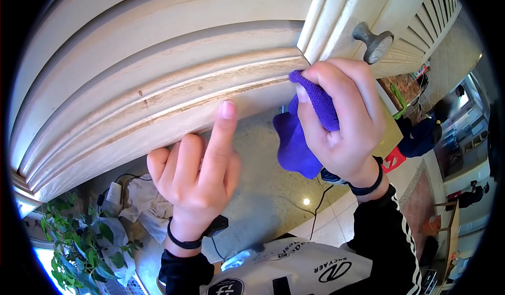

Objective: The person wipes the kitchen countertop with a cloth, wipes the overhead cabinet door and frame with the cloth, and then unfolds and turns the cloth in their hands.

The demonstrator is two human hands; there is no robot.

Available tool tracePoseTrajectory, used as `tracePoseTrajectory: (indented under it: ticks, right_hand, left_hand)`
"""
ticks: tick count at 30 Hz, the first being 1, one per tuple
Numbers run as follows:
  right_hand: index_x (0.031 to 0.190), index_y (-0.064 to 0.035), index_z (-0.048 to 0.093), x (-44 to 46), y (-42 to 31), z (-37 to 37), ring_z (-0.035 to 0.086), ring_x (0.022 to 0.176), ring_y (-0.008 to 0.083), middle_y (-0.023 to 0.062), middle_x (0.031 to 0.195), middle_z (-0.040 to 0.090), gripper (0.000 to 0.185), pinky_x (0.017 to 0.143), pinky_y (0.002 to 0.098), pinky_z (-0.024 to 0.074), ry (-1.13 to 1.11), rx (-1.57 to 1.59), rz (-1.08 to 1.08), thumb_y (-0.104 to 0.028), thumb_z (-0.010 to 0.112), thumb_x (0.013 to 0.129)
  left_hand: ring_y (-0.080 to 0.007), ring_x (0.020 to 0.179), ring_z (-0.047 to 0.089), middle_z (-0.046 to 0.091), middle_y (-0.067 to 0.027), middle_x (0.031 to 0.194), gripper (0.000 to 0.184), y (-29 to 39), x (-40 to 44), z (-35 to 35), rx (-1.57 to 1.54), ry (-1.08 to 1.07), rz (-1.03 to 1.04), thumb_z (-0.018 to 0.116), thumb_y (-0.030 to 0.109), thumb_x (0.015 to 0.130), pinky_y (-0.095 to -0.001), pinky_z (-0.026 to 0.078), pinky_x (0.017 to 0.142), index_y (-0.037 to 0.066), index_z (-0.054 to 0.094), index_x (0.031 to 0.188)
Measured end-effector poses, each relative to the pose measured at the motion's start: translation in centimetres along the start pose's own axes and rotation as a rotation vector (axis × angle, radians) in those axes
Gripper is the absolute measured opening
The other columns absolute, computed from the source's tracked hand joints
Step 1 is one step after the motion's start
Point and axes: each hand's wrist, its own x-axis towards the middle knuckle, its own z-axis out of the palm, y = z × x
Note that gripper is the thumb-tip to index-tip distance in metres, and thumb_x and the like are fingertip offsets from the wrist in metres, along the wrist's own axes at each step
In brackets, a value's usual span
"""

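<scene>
A white slatted cabinet door point(173, 79) with brownish marks along its grooved frame fills the upper left. My right hand point(344, 113) pinches a purple cloth point(300, 142) against the frame's lower corner, and part of the cloth hangs below the fingers. Above that hand a dark round knob point(374, 42) sticks out from the door. My left hand point(202, 171) is at the door's lower edge, its index finger stretched up over the wood and the other fingers bent at the edge; it holds nothing visible.
A leafy plant point(79, 242) stands at the lower left, beside a crumpled pale cloth point(147, 200) and a white plug block point(114, 192). Black cables run over the stone surface point(258, 190). At the right are a red object point(393, 160) and a wooden table point(451, 237).
</scene>
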Motion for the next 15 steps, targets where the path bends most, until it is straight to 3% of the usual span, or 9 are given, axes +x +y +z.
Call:
tracePoseTrajectory:
  ticks: [8,10,12,13,15]
  right_hand:
    - [0.094,0.0033,0.06,0.8,-1.5,1.2,0.057,0.074,0.0251,0.0133,0.09,0.058,0.028,0.064,0.0306,0.0472,-0.016,0.024,-0.081,0.006,0.066,0.068]
    - [0.094,0.0033,0.06,0.4,-1.2,0.7,0.057,0.074,0.0249,0.0133,0.089,0.057,0.027,0.064,0.0305,0.047,-0.03,0.014,-0.07,0.006,0.066,0.068]
    - [0.094,0.0037,0.06,0.0,-0.3,0.1,0.057,0.074,0.0243,0.0132,0.088,0.056,0.026,0.064,0.0302,0.0467,0.004,-0.097,-0.057,0.007,0.065,0.068]
    - [0.087,-0.0003,0.061,-0.1,1.0,0.4,0.056,0.06,0.0184,0.0083,0.078,0.055,0.026,0.047,0.0261,0.0435,0.139,-0.111,-0.117,0.001,0.07,0.063]
    - [0.088,0.0006,0.06,-0.2,1.6,0.2,0.056,0.06,0.0203,0.0084,0.078,0.055,0.026,0.049,0.027,0.044,0.144,-0.107,-0.144,0.002,0.069,0.064]
  left_hand:
    - [-0.0165,0.049,0.038,0.036,-0.0001,0.058,0.057,0.1,-0.3,0.0,-0.009,0.036,-0.017,0.058,0.0,0.058,-0.0271,0.031,0.061,0.011,0.065,0.113]
    - [-0.022,0.06,0.047,0.055,-0.0075,0.07,0.054,0.3,0.0,-1.2,0.005,-0.166,-0.022,0.058,-0.004,0.067,-0.0314,0.037,0.071,0.0,0.056,0.121]
    - [-0.022,0.06,0.047,0.055,-0.0075,0.071,0.054,0.3,0.0,-1.3,-0.002,-0.165,-0.018,0.058,-0.005,0.067,-0.0316,0.037,0.071,0.0,0.056,0.121]
    - [-0.022,0.06,0.048,0.056,-0.0076,0.072,0.054,0.3,0.1,-1.3,-0.011,-0.164,-0.02,0.058,-0.005,0.067,-0.0318,0.037,0.072,0.0,0.055,0.121]
    - [-0.022,0.061,0.048,0.056,-0.0078,0.073,0.054,0.3,0.2,-1.6,-0.012,-0.192,-0.026,0.058,-0.005,0.067,-0.0319,0.037,0.072,0.0,0.056,0.121]
